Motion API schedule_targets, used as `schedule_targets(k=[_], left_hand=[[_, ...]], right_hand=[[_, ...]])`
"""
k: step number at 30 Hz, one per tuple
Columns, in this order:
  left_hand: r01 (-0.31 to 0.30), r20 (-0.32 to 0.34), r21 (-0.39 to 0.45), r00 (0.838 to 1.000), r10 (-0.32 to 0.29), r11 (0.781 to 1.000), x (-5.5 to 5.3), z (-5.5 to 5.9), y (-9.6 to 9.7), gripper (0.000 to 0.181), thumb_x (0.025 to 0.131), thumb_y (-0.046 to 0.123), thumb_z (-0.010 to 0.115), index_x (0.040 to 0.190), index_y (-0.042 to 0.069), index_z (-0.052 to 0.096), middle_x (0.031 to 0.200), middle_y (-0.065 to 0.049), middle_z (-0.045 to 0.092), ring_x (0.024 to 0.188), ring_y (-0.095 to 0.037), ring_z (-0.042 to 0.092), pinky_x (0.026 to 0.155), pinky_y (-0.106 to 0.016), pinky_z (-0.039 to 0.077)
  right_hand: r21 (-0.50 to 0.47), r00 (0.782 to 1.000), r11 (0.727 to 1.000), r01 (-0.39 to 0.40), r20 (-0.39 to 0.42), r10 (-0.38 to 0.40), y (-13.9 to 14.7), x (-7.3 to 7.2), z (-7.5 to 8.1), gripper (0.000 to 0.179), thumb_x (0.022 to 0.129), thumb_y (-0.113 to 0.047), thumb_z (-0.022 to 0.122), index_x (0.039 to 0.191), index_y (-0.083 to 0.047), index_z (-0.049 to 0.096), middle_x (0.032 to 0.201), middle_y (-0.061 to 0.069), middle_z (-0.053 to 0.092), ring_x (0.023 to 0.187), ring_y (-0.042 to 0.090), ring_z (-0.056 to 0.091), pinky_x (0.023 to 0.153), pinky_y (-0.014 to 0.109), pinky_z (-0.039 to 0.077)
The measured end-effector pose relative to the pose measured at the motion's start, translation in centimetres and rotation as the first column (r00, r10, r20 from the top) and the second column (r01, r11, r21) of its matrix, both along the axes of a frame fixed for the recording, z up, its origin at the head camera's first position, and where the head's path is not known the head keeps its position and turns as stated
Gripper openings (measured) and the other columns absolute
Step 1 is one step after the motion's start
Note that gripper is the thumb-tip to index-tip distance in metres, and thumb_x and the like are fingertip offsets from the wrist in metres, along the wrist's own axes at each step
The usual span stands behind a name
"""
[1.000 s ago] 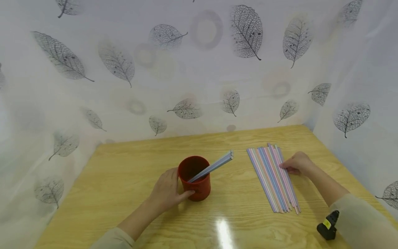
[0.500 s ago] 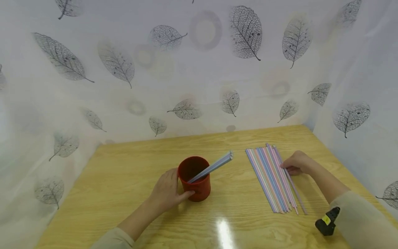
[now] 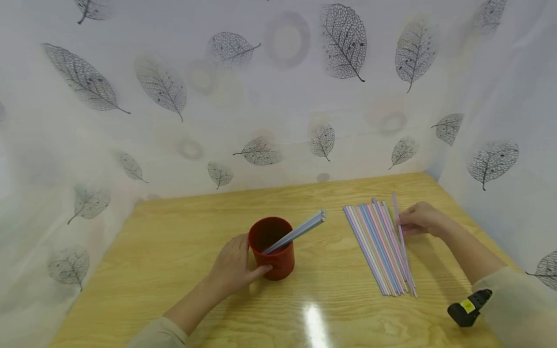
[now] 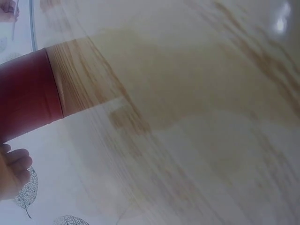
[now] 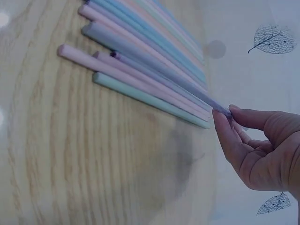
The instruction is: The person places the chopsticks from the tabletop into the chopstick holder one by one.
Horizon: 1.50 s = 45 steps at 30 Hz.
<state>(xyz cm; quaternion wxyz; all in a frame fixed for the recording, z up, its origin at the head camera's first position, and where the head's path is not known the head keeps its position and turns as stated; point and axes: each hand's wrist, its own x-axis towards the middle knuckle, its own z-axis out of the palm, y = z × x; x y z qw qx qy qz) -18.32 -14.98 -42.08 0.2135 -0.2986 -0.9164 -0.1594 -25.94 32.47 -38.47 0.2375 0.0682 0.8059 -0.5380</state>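
A red cup [image 3: 278, 263] stands on the wooden table, gripped at its left side by my left hand [image 3: 232, 263], thumb across the front. Several blue-grey chopsticks [image 3: 300, 232] lean out of it to the right. On the right, a row of pastel chopsticks [image 3: 374, 246] lies side by side in pink, blue, purple, green and peach. My right hand [image 3: 422, 220] pinches a purple chopstick [image 3: 401, 237] near its upper end, tilted over the row's right edge. In the right wrist view, thumb and fingertips meet on this chopstick [image 5: 164, 72]. The left wrist view shows only part of the cup [image 4: 28, 93].
A leaf-patterned white curtain [image 3: 278, 96] encloses the table's back and sides. A black device with a yellow label [image 3: 469, 307] sits at the right sleeve. Bare wood [image 3: 322, 270] lies between cup and row.
My right hand has drawn the purple chopstick off the row's right side and raised its upper end. The left hand and the cup have stayed in place.
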Motion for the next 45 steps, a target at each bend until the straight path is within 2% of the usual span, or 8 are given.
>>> schedule_targets(k=[9, 14, 18, 24, 30, 35, 41, 45], left_hand=[[0.002, -0.001, 0.002, 1.0, -0.002, 1.0, 0.0, 0.0, -0.1, 0.082, 0.081, 0.063, 0.061, 0.127, -0.003, 0.047, 0.116, -0.014, 0.061, 0.108, -0.029, 0.059, 0.09, -0.043, 0.051], [0.006, 0.001, 0.004, 1.0, -0.006, 1.0, 0.0, 0.1, -0.1, 0.081, 0.08, 0.061, 0.064, 0.127, -0.003, 0.047, 0.116, -0.013, 0.061, 0.108, -0.029, 0.059, 0.09, -0.043, 0.051], [0.006, -0.004, 0.005, 1.0, -0.006, 1.0, 0.0, 0.1, -0.1, 0.081, 0.08, 0.062, 0.063, 0.127, -0.003, 0.048, 0.116, -0.014, 0.061, 0.107, -0.029, 0.059, 0.089, -0.043, 0.052], [0.0, 0.003, 0.0, 1.0, 0.0, 1.0, 0.1, 0.1, -0.1, 0.082, 0.081, 0.062, 0.061, 0.128, -0.003, 0.047, 0.117, -0.014, 0.061, 0.109, -0.029, 0.059, 0.091, -0.043, 0.051], [-0.002, -0.006, -0.004, 1.0, 0.002, 1.0, 0.1, 0.2, -0.1, 0.081, 0.08, 0.062, 0.062, 0.126, -0.003, 0.048, 0.116, -0.014, 0.061, 0.108, -0.029, 0.059, 0.09, -0.043, 0.051], [-0.002, 0.004, 0.004, 1.0, 0.002, 1.0, 0.0, 0.1, 0.1, 0.082, 0.08, 0.061, 0.063, 0.127, -0.004, 0.047, 0.116, -0.014, 0.061, 0.108, -0.029, 0.059, 0.09, -0.043, 0.051], [-0.004, 0.019, 0.011, 1.0, 0.003, 1.0, 0.0, 0.0, 0.1, 0.082, 0.079, 0.059, 0.066, 0.128, -0.003, 0.046, 0.117, -0.014, 0.061, 0.108, -0.029, 0.059, 0.091, -0.043, 0.051], [-0.008, 0.02, 0.007, 1.0, 0.008, 1.0, -0.1, -0.1, 0.1, 0.082, 0.078, 0.059, 0.066, 0.128, -0.002, 0.046, 0.117, -0.014, 0.061, 0.108, -0.029, 0.059, 0.091, -0.043, 0.051]], right_hand=[[-0.142, 0.999, 0.989, 0.045, -0.022, -0.048, -1.1, -0.2, 1.1, 0.031, 0.095, -0.004, 0.054, 0.117, 0.015, 0.044, 0.079, 0.001, 0.066, 0.07, 0.009, 0.068, 0.072, 0.025, 0.057], [-0.302, 0.992, 0.946, 0.115, -0.008, -0.123, -2.5, 0.2, 1.8, 0.017, 0.093, -0.002, 0.055, 0.107, 0.006, 0.049, 0.078, 0.002, 0.068, 0.072, 0.012, 0.069, 0.074, 0.027, 0.057], [-0.466, 0.983, 0.868, 0.172, 0.021, -0.183, -3.7, 0.4, 2.5, 0.005, 0.093, -0.001, 0.055, 0.09, -0.003, 0.059, 0.079, 0.004, 0.069, 0.074, 0.014, 0.07, 0.074, 0.026, 0.057], [-0.695, 0.966, 0.675, 0.249, 0.128, -0.225, -5.2, 0.2, 3.2, 0.026, 0.096, 0.003, 0.047, 0.08, -0.003, 0.067, 0.08, 0.009, 0.07, 0.078, 0.017, 0.07, 0.075, 0.026, 0.057], [-0.802, 0.941, 0.501, 0.325, 0.22, -0.257, -6.7, -0.5, 3.7, 0.027, 0.096, 0.004, 0.044, 0.08, 0.001, 0.065, 0.078, 0.012, 0.067, 0.076, 0.02, 0.069, 0.074, 0.029, 0.057], [-0.837, 0.915, 0.392, 0.382, 0.283, -0.287, -8.3, -0.7, 4.6, 0.019, 0.094, 0.005, 0.048, 0.083, 0.0, 0.064, 0.08, 0.012, 0.067, 0.077, 0.021, 0.068, 0.076, 0.03, 0.057], [-0.848, 0.891, 0.313, 0.427, 0.335, -0.307, -10.7, -0.9, 5.7, 0.009, 0.093, 0.003, 0.052, 0.098, -0.004, 0.055, 0.088, 0.011, 0.063, 0.084, 0.02, 0.065, 0.086, 0.028, 0.054], [-0.861, 0.901, 0.329, 0.387, 0.279, -0.331, -12.5, -1.2, 6.2, 0.008, 0.093, 0.002, 0.053, 0.097, -0.003, 0.058, 0.091, 0.011, 0.063, 0.087, 0.019, 0.065, 0.085, 0.027, 0.054]])
